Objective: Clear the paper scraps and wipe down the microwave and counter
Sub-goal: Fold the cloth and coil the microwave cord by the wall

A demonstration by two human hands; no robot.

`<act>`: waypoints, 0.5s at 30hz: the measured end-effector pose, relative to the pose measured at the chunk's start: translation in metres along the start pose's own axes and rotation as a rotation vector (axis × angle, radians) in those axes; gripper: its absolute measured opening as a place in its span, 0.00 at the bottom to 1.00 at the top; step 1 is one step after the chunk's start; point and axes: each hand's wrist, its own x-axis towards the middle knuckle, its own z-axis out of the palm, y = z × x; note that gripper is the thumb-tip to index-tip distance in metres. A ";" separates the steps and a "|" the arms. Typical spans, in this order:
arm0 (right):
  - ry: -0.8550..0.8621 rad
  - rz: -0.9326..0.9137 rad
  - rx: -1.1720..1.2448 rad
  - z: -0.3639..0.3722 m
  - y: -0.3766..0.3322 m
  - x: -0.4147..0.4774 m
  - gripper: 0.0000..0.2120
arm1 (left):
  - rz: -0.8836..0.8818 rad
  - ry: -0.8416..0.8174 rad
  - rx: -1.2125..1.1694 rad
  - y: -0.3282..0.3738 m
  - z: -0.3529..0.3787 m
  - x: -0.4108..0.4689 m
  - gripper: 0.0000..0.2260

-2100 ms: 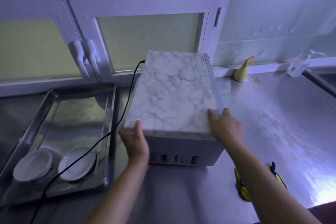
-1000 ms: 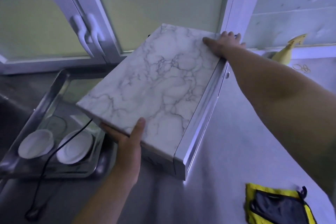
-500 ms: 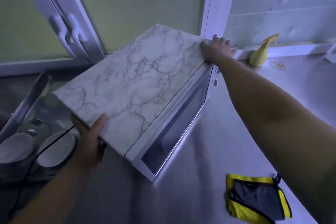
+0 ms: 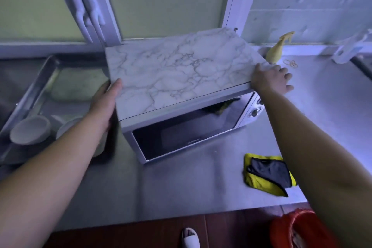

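Observation:
The microwave (image 4: pixel 177 74) has a marble-patterned top and a dark glass door that faces me, slightly skewed on the steel counter (image 4: pixel 201 187). My left hand (image 4: pixel 104 104) grips its left side, thumb on the top edge. My right hand (image 4: pixel 269 80) holds its right top corner, fingers spread over the edge. A yellow and grey cloth (image 4: pixel 267 173) lies folded on the counter to the right of the microwave. I see no paper scraps.
A steel tray (image 4: pixel 26 96) at left holds two white bowls (image 4: pixel 30 130). A yellow spray bottle (image 4: pixel 278 50) and rubber bands (image 4: pixel 290 63) sit by the back wall. A red bin (image 4: pixel 302 227) stands on the floor at lower right. Cabinet doors rise behind.
Both hands have turned the microwave around on the counter, from its vented back facing me to its door facing me. My right hand went from the far corner to the right corner.

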 end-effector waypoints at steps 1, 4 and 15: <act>-0.001 0.022 -0.006 -0.006 0.010 -0.011 0.34 | -0.034 -0.012 -0.012 0.001 -0.002 0.000 0.16; 0.010 0.049 -0.005 -0.019 0.037 -0.038 0.33 | -0.193 -0.154 -0.137 -0.002 -0.007 -0.015 0.18; 0.055 -0.009 0.054 -0.034 0.083 -0.124 0.26 | -0.078 0.174 -0.141 -0.022 0.012 -0.087 0.21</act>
